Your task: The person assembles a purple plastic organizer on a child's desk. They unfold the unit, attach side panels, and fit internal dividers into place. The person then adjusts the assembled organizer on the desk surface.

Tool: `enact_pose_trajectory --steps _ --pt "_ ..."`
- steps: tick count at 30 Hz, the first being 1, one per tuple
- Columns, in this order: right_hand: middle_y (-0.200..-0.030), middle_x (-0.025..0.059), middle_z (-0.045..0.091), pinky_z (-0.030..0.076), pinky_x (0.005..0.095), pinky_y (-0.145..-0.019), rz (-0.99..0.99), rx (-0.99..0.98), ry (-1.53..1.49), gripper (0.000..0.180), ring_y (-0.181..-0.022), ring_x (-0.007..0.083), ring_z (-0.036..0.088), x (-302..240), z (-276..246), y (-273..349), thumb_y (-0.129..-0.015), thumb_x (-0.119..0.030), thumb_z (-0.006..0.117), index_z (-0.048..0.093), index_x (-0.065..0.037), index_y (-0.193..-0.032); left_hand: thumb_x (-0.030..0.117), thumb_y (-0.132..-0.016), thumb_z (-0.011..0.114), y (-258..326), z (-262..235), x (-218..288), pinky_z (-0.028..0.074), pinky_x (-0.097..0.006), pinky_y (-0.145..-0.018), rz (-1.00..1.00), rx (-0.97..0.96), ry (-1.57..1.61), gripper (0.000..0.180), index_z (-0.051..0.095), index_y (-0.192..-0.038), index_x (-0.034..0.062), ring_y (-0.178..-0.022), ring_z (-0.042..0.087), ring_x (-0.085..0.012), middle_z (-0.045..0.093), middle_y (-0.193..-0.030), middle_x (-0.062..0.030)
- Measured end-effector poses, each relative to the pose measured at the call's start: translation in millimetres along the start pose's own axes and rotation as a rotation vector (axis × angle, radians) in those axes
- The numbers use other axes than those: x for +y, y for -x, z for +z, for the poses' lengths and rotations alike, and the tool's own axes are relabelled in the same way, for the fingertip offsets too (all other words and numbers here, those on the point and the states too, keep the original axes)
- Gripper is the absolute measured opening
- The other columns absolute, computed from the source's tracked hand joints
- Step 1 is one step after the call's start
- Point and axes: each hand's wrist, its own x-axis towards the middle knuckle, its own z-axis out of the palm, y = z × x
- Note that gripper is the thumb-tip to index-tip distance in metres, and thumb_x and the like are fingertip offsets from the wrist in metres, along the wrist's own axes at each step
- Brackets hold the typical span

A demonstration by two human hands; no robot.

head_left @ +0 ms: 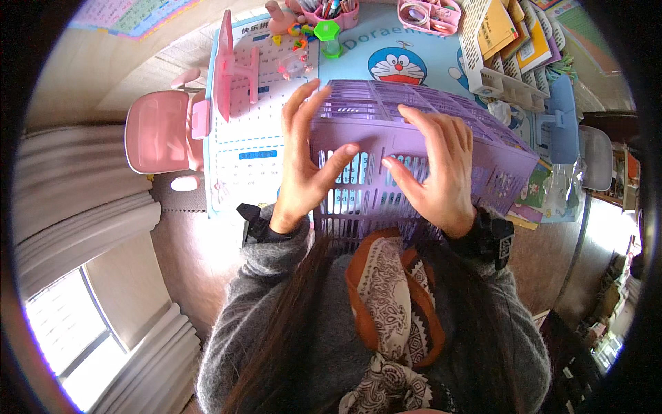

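Observation:
A purple plastic desk rack [387,139] with slotted walls and several compartments stands at the near edge of the table, right in front of me. At its left edge is my left hand [303,172], fingers raised and spread, the thumb lying across the near wall. My right hand [441,172] is over the near wall's right part, its fingers apart and curved toward the top edge. Neither hand is closed round the rack; whether the fingertips touch it I cannot tell.
A blue printed mat [358,58] covers the table. Around it are a pink stand [226,76], a green hourglass [329,38], a pink pen holder [331,10], a pink divided box [429,15] and a white rack [500,77] with books. A pink chair [157,131] stands left.

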Motion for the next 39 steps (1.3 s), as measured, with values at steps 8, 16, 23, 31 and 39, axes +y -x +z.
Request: enact_pose_trajectory --steps 8,16,23,31,39 --pt "-0.111 0.0145 0.055 0.037 0.0411 -0.089 -0.004 0.029 -0.101 0.056 -0.098 0.0299 0.051 19.3 6.3 2.4 -0.072 -0.013 0.068 0.048 -0.004 -0.123 0.006 -0.085 0.059 3.6 3.6 -12.6 0.036 -0.034 -0.099 -0.414 -0.107 0.687 0.061 0.027 -0.137 0.0024 -0.118 0.043 -0.0222 0.041 -0.13 -0.015" --pt "-0.133 0.0181 0.042 0.035 0.0419 -0.1 0.456 0.221 0.009 0.056 -0.121 0.0302 0.043 117.5 -55.7 90.0 -0.085 -0.026 0.061 0.041 -0.006 -0.133 0.02 -0.089 0.05 24.6 6.1 -46.9 0.025 -0.037 -0.106 -0.365 -0.042 0.564 0.069 0.012 -0.144 0.0042 -0.129 0.03 -0.0266 0.022 -0.144 -0.0189" --pt "-0.133 0.0136 0.042 0.036 0.0369 -0.099 1.076 0.102 -0.943 0.059 -0.121 0.0261 0.043 144.6 -30.1 190.5 -0.094 -0.045 0.04 0.034 -0.005 -0.137 0.053 -0.092 0.034 89.4 19.8 -55.3 0.032 -0.04 -0.104 -0.693 -0.124 0.937 0.071 0.013 -0.144 0.0098 -0.129 0.032 -0.0256 0.024 -0.144 -0.0139" --pt "-0.119 0.0088 0.055 0.045 0.035 -0.091 0.636 -0.145 -1.531 0.065 -0.105 0.0187 0.055 209.0 -70.2 62.7 -0.09 -0.056 0.043 0.043 -0.004 -0.13 0.071 -0.085 0.027 -25.7 12.2 -64.0 0.042 -0.045 -0.091 -0.666 -0.131 0.892 0.078 0.034 -0.137 0.0123 -0.112 0.047 -0.0221 0.046 -0.129 -0.0087" --pt "-0.131 0.0169 0.043 0.019 0.0577 -0.105 0.944 -0.028 -1.054 0.087 -0.127 0.0317 0.034 234.4 -51.8 5.8 -0.079 -0.077 0.03 0.044 -0.008 -0.131 0.078 -0.08 0.013 -64.1 12.9 -84.7 0.006 -0.059 -0.104 -0.775 -0.297 0.508 0.088 0.033 -0.138 0.0149 -0.127 0.036 -0.0306 0.043 -0.134 -0.0149"
